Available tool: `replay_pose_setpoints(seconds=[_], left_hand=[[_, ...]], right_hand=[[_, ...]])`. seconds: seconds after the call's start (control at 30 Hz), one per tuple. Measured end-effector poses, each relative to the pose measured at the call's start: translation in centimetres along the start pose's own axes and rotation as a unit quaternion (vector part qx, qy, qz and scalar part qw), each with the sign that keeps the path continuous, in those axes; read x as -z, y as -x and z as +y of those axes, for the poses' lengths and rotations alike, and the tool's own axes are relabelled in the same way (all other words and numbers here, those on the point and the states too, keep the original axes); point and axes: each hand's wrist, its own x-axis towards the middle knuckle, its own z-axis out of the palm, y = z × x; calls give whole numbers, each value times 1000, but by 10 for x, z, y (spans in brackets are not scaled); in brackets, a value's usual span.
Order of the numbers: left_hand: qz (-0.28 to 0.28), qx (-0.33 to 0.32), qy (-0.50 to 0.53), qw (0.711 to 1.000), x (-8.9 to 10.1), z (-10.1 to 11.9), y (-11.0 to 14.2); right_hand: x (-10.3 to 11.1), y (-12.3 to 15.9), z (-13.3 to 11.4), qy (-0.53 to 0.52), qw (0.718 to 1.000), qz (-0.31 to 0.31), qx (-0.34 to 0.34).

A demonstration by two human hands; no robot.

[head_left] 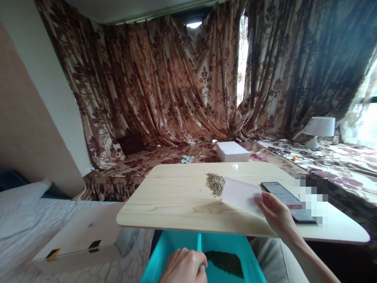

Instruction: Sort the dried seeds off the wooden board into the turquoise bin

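Observation:
My right hand point(275, 212) pinches the right end of a thin white card point(243, 195) held over the light wooden table point(165, 196). The card's left edge meets a loose pile of small greenish-brown dried bits point(216, 184), with a few scattered around it. Below the table's near edge is a turquoise bin point(165, 245), split in two by a divider. My left hand point(185, 266) is closed at the divider, its fingers curled over it. Dark green bits point(226, 262) lie in the bin's right compartment; my left hand partly hides the left one.
A phone or tablet point(282, 200) lies on the table right of my right hand, partly pixelated. Behind the table is a white box point(232, 150). A large pale box point(85, 232) rests on the bed at left. A lamp point(319, 129) stands at far right.

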Motion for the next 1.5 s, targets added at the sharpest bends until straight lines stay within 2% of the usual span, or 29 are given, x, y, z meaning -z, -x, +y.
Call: replay_pose_setpoints(seconds=[0.43,0.63,0.73,0.8,0.87,0.97,1.03,1.2,1.5], left_hand=[[11,-1,15,1000,1,-2,3],[14,1,28,1000,3,-1,9],[18,2,30,999,4,0,11],[19,3,28,999,5,1,11],[19,3,27,999,5,1,10],[15,-1,16,1000,4,0,6],[9,-4,5,1000,3,-1,4],[0,-10,-5,1000,1,-3,-1],[7,-9,-2,1000,-4,-7,-2]], right_hand=[[-6,2,1,-16,999,-24,-18],[-8,17,2,-33,994,-89,-51],[-3,26,-4,-41,986,-150,-68],[2,28,-11,-35,982,-165,-80],[7,24,-16,-33,989,-117,-78],[13,11,-15,-24,997,-3,-74],[14,3,-10,-15,996,34,-77],[6,-4,-1,-19,999,27,-40],[-7,-6,2,-48,998,9,-31]])
